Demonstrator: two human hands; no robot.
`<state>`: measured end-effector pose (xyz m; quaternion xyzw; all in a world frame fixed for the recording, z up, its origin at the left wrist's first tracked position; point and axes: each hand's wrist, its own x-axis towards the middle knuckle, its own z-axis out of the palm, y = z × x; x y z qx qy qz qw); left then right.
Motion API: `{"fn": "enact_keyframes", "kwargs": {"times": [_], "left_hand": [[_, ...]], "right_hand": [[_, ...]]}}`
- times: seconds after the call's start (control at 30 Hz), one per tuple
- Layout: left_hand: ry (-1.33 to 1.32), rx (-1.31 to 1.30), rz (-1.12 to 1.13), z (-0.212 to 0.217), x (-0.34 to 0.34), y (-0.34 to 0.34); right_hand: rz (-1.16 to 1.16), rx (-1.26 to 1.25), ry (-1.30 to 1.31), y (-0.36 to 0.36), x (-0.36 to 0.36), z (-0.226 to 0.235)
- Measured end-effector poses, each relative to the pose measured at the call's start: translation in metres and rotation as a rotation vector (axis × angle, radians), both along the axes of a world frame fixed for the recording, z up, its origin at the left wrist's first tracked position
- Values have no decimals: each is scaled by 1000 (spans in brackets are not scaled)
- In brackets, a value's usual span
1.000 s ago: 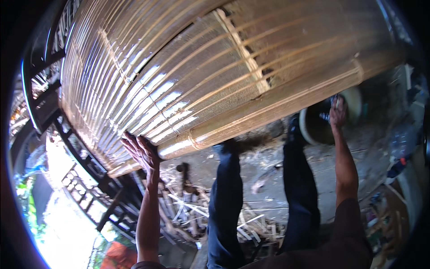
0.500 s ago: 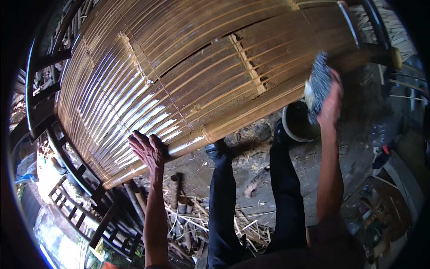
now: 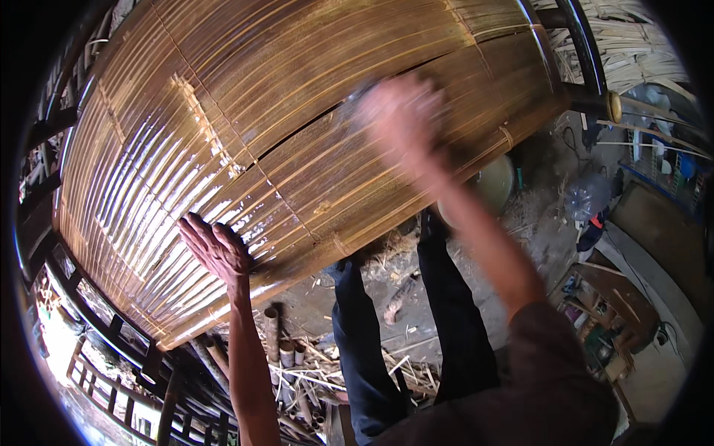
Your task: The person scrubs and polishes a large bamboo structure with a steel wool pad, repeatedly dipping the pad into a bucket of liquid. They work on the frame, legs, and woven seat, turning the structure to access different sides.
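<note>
A broad surface of split-bamboo slats (image 3: 335,178) stretches before me, shiny as if wet on its left part, with a thick round bamboo rail along the near edge. On the slats near that edge lies my left hand (image 3: 216,249), flat with its fingers stretched out, holding nothing. Out over the middle of the slats is my right hand (image 3: 405,123), smeared by motion. It grips a grey cloth (image 3: 362,94), of which only a dark blurred edge shows past the fingers.
Under the near rail stands a round bucket (image 3: 497,186), partly hidden by my right forearm. Cut bamboo tubes (image 3: 272,334) and loose strips litter the floor beside my legs. Dark bamboo framing (image 3: 44,189) runs along the left. A clear plastic bag (image 3: 587,197) lies at right.
My right hand has swept the cloth from beyond the near rail at the right to the middle of the slats. The left hand stays flat near the edge; the view has shifted somewhat.
</note>
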<state>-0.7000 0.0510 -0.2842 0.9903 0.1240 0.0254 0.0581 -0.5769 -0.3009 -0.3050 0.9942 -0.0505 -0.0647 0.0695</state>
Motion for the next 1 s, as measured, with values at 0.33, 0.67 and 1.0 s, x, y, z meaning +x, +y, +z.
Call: {"fn": "enact_keyframes", "kwargs": {"times": [0.33,0.67,1.0], "left_hand": [[-43,30,-112,2,10,10],[-66,134,-153,-20,-6,18],[-242,-304,-237,6,130,-133]], "right_hand": [[504,993,200,148,5,33],[-193,335,-55,-64,-5,12],[-354,67,-197,-237,-6,71]]}}
